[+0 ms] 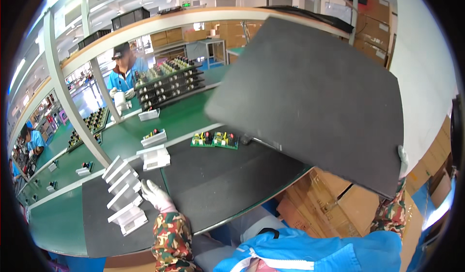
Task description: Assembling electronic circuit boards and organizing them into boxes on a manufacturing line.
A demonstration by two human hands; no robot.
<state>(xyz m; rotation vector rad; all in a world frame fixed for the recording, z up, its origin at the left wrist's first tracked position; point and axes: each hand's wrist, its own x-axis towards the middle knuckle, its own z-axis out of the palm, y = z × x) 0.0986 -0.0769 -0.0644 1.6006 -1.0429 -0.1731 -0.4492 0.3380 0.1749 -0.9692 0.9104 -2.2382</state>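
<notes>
Head view: dark foam sheet (310, 97) tilted, upper-left to lower-right.

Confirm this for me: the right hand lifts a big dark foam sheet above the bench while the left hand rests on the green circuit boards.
Not quite. In the head view the left hand rests on the fanned stack of white brackets, not the green circuit boards, which lie untouched farther back. The right hand does lift the big dark foam sheet above the bench.
</notes>
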